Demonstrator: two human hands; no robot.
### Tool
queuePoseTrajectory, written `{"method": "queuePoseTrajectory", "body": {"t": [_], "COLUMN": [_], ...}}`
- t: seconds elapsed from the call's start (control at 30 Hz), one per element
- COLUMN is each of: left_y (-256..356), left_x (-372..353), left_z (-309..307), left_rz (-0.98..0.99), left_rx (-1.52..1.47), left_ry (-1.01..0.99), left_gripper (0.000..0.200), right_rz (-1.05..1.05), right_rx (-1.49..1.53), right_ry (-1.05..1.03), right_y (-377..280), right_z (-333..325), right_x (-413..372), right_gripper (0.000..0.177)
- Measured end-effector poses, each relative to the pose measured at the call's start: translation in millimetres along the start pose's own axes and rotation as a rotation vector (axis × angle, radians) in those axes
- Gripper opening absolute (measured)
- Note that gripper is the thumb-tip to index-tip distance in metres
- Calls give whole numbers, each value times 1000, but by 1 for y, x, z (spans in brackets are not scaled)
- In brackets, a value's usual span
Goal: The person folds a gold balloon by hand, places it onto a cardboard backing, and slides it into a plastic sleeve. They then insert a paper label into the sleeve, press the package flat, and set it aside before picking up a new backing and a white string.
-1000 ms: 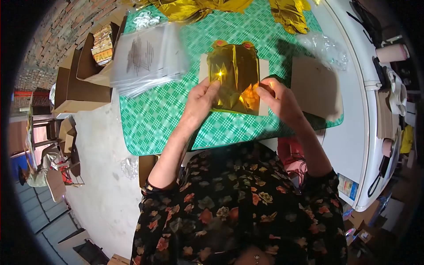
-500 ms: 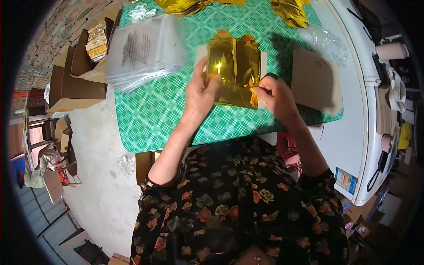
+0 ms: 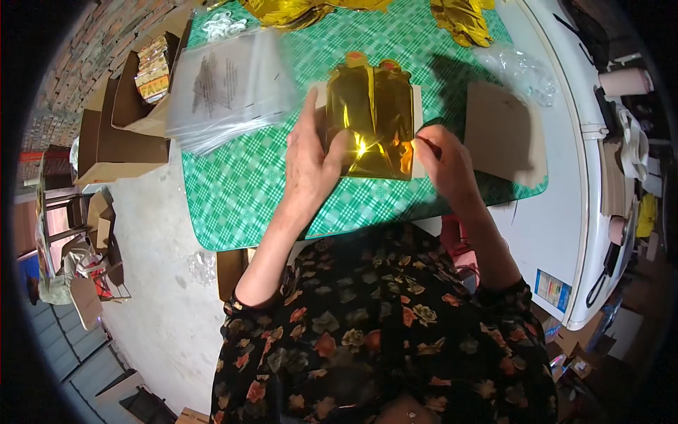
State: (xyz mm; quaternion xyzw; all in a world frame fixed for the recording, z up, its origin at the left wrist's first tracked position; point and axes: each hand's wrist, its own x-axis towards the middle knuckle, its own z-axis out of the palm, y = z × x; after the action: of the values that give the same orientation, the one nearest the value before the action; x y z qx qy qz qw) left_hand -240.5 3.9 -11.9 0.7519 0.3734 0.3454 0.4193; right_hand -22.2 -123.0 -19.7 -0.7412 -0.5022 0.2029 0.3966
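Note:
A folded piece of shiny gold foil (image 3: 388,106), with two rounded, red-marked tabs at its top end, lies over a beige cardboard sheet (image 3: 418,102) on the table. My left hand (image 3: 308,159) holds the left side, its thumb on the foil and its fingers along the cardboard's edge. At the lower right edge of the foil, my right hand (image 3: 446,164) pinches with thumb and curled index finger. The other fingers of that hand are folded in and partly hidden.
A green checked cloth covers the table (image 3: 240,205). Clear plastic bags (image 3: 229,81) are stacked at left, near open cardboard boxes (image 3: 116,145). More gold foil (image 3: 462,21) lies at the back. Another cardboard sheet (image 3: 501,134) and crumpled clear plastic (image 3: 519,71) are at right, beside a white appliance (image 3: 558,205).
The foil and cardboard have shifted slightly left and toward me. My left hand has moved a little left, its index finger now straighter. The foil at the lower right lies flatter under my right hand.

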Motion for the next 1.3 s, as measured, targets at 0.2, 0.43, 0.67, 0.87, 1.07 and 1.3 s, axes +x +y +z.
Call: {"method": "queuePoseTrajectory", "body": {"t": [0.2,0.43,0.67,0.87,1.07,1.3], "left_y": [-21,-21,-19,-5,-10,-11], "left_x": [-14,-17,-18,-20,-20,-19], "left_z": [2,8,8,8,9,9], "left_rz": [-3,-40,-56,-35,-20,-8], "left_rx": [98,97,128,200,210,214], "left_ry": [42,23,15,0,14,21], "left_gripper": [77,75,73,71,68,68], "right_rz": [-67,-203,-221,-196,-205,-206], "right_rx": [-171,-199,-1023,-919,-873,-836], "right_ry": [178,237,345,386,385,353], "right_y": [38,34,50,83,78,92], "right_z": [-16,-21,-46,-59,-64,-80], "right_x": [-19,-16,-6,1,1,5], "right_gripper": [22,33,45,47,51,54]}}
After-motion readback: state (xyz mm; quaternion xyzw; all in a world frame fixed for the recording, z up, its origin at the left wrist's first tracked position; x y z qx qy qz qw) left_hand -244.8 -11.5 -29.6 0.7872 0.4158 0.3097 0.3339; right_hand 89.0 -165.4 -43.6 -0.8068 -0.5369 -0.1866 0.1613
